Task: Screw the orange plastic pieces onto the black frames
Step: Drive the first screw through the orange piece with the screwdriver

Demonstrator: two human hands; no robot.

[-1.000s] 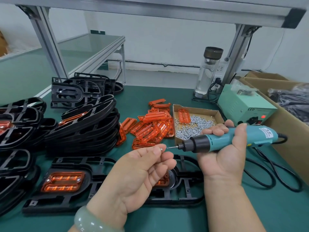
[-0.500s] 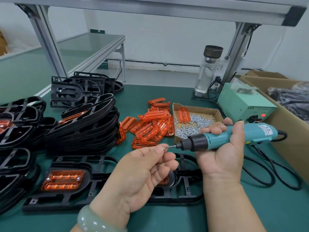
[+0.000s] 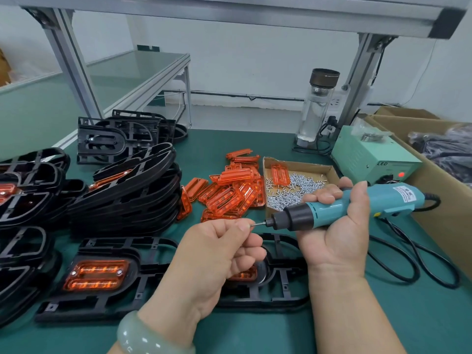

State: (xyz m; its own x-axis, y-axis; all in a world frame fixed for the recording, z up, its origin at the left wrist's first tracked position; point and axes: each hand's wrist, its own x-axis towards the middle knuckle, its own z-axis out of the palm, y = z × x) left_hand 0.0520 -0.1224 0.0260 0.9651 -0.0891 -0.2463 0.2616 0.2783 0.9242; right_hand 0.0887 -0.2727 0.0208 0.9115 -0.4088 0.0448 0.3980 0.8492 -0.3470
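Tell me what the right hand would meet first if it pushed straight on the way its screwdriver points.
Most likely the screw pinched by the left hand. The screwdriver held in the right hand aims its bit at it, touching or nearly so; depth is unclear.

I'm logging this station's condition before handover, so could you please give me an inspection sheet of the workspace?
Surface: green bench mat, its left side largely covered by parts.
Job's things: black frame in front with an orange piece seated in it; second frame under the hands; stacked black frames at left; loose orange pieces mid-bench; screws in a cardboard tray.
Clutter: glass bottle at the back.
Hands: right hand grips the electric screwdriver; left hand pinches a screw at its tip.
Cables: black cable loops on the mat at right.
Surroundings: green power box, red lamp lit; cardboard boxes at right; aluminium frame overhead.
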